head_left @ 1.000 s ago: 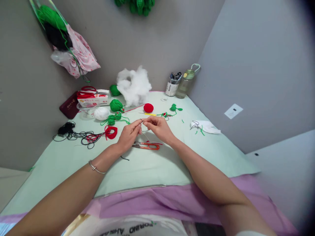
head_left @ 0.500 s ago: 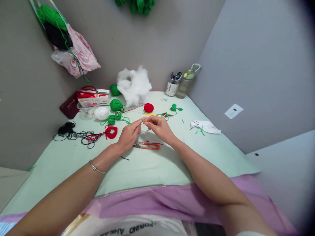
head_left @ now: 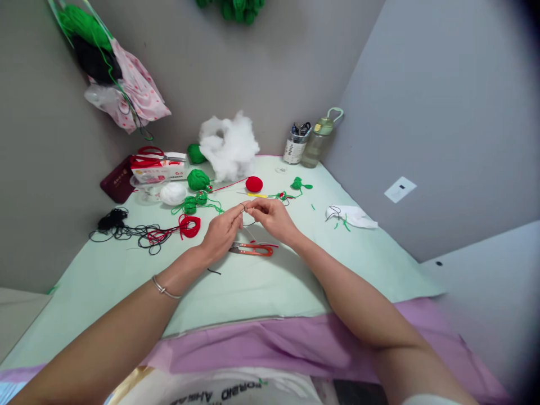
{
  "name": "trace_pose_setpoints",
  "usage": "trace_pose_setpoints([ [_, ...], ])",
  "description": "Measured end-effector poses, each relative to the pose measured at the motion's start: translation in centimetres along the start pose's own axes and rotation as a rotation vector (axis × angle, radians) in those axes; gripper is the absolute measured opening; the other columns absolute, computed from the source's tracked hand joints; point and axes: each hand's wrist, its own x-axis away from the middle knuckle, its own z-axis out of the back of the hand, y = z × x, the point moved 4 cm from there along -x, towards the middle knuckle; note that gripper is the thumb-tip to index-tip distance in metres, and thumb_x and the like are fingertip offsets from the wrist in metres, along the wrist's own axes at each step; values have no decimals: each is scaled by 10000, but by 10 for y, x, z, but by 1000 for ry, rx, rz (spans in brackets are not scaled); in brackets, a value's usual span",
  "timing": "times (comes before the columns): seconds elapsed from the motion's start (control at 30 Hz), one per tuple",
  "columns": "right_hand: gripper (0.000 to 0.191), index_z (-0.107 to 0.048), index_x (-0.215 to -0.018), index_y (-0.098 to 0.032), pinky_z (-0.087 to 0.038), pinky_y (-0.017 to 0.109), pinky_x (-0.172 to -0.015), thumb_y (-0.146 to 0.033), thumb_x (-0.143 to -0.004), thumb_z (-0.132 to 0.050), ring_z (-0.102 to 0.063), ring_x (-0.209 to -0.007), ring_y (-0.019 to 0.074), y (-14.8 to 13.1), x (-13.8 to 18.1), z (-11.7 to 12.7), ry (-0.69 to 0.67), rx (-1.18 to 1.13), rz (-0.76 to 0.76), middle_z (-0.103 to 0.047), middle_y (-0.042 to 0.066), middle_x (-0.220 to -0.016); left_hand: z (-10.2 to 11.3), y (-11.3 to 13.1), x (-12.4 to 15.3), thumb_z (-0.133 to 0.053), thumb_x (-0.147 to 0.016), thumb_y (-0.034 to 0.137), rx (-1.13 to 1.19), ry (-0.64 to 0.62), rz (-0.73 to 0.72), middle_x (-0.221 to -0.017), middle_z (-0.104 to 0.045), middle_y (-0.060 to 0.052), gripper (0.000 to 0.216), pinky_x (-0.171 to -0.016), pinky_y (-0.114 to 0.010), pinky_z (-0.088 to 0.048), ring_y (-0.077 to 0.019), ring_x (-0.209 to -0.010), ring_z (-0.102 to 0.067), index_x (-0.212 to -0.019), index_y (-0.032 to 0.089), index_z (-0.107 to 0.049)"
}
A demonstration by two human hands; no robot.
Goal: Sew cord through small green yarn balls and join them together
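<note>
My left hand (head_left: pixel 221 232) and my right hand (head_left: pixel 273 219) meet fingertip to fingertip above the pale green table cover (head_left: pixel 261 281). Both are pinched shut on something thin and dark, like a thread or needle, too small to name. Orange-handled thread snips (head_left: pixel 252 249) lie on the cover just below my hands. A red crocheted ball (head_left: pixel 253 184) and a yellow-handled hook (head_left: pixel 258 195) rest a little beyond my fingers.
Green yarn pieces (head_left: pixel 198 181), a white ball (head_left: pixel 173 193), red yarn (head_left: pixel 189 226) and tangled black thread (head_left: pixel 126 230) lie at the left. White stuffing (head_left: pixel 230 143), a jar (head_left: pixel 295 147) and a bottle (head_left: pixel 317 140) stand at the back. A white cloth (head_left: pixel 352 216) lies at the right.
</note>
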Motion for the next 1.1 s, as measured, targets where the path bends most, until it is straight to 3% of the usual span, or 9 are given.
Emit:
trace_pose_setpoints([
  [0.2, 212, -701, -867, -145, -311, 266, -574, -317, -828, -584, -395, -596, 112, 8, -3, 0, -13, 28, 2, -541, -12, -653, -4, 1, -1, -355, -994, 269, -11, 28, -16, -1100, -567, -83, 303, -925, -339, -464, -214, -1021, -584, -1103, 187, -626],
  [0.4, 224, -686, -842, -141, -293, 264, -566, -342, -817, -590, -377, -588, 109, 10, -5, 0, -21, 16, -2, -491, -28, -621, -6, -3, -1, -354, -992, 259, -7, 10, -19, -1358, -516, -103, 365, -1120, -381, -385, -226, -1270, -518, -1247, 202, -609],
  [1.1, 249, -654, -763, -148, -283, 239, -527, -394, -741, -688, -382, -561, 88, 12, -6, 2, -83, -211, -134, -482, -48, -577, -6, -4, 0, -343, -996, 249, -59, -48, 30, -1485, -456, -108, 387, -1109, -419, -400, -262, -1304, -506, -1287, 214, -595],
])
